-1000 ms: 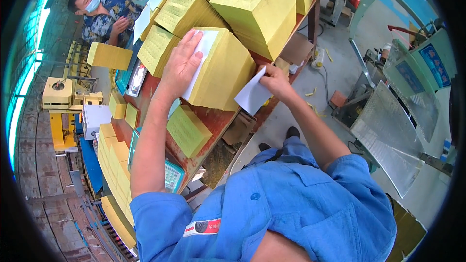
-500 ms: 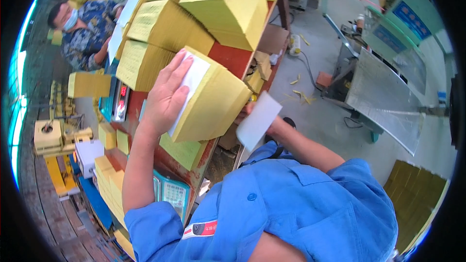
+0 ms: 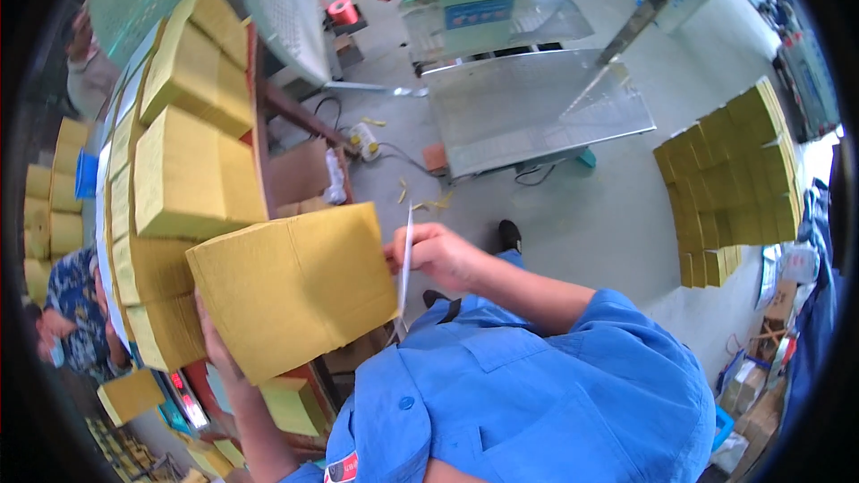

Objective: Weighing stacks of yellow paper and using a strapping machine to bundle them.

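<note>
A thick yellow paper bundle [image 3: 295, 282] is lifted off the table and tilted toward me. My left hand [image 3: 215, 344] grips it from its far lower side, mostly hidden behind it. My right hand [image 3: 438, 255] holds the bundle's near edge and pinches a thin white sheet [image 3: 405, 259] seen edge-on against it. Several more yellow bundles [image 3: 192, 174] lie stacked on the red-edged table [image 3: 261, 139] at the left.
A metal machine with a flat steel plate [image 3: 532, 107] stands ahead on the grey floor. A stack of yellow bundles [image 3: 725, 179] sits on the floor at the right. Another person in a patterned shirt [image 3: 67, 304] is at the far left.
The view swung right toward the floor and machine. The yellow bundle came off the stack and now is held up in both hands, with the white sheet turned edge-on beside it.
</note>
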The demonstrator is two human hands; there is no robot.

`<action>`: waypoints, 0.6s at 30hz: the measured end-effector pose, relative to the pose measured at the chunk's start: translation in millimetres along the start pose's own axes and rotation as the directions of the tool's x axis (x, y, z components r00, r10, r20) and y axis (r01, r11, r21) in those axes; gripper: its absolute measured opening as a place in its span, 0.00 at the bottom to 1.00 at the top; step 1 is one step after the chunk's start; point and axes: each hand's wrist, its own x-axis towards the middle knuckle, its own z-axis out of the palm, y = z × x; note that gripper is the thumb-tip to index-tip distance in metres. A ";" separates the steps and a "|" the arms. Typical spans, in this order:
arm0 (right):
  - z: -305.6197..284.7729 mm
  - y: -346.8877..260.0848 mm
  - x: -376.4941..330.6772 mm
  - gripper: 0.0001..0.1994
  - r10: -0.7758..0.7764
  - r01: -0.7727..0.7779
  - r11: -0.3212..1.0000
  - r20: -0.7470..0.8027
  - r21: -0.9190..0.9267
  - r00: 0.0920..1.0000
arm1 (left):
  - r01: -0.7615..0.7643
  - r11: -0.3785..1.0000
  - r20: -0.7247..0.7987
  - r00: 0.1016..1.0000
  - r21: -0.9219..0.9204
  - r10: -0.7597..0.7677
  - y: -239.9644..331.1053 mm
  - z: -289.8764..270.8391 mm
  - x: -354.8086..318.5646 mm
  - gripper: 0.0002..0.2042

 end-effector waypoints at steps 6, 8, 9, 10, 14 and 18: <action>-114.4 -164.2 -88.6 0.16 -0.168 0.116 0.978 -0.321 -0.175 0.932 | 0.335 0.762 0.060 0.929 -0.555 -0.365 -106.0 213.4 60.9 0.25; -172.3 -206.4 -114.6 0.10 -0.186 0.140 0.977 -0.319 -0.162 0.929 | -0.023 0.985 0.204 0.977 -0.171 0.059 -135.1 300.2 72.5 0.22; -207.9 -228.9 -122.6 0.07 -0.185 0.152 0.980 -0.295 -0.130 0.937 | 0.052 0.981 0.203 0.979 -0.185 -0.013 -136.3 347.9 81.2 0.22; -236.7 -243.5 -128.8 0.03 -0.157 0.131 0.986 -0.293 -0.108 0.943 | 0.126 0.973 0.190 0.978 -0.194 -0.089 -138.4 386.2 88.3 0.23; -309.3 -308.7 -139.1 0.04 -0.072 0.084 0.996 -0.312 0.026 0.947 | 0.237 0.905 0.155 0.969 -0.353 -0.193 -218.6 462.6 92.0 0.23; -384.9 -321.4 -136.4 0.09 0.040 -0.003 0.974 -0.157 0.225 0.987 | 0.172 0.981 0.303 0.943 -0.090 -0.137 -215.7 485.5 96.9 0.20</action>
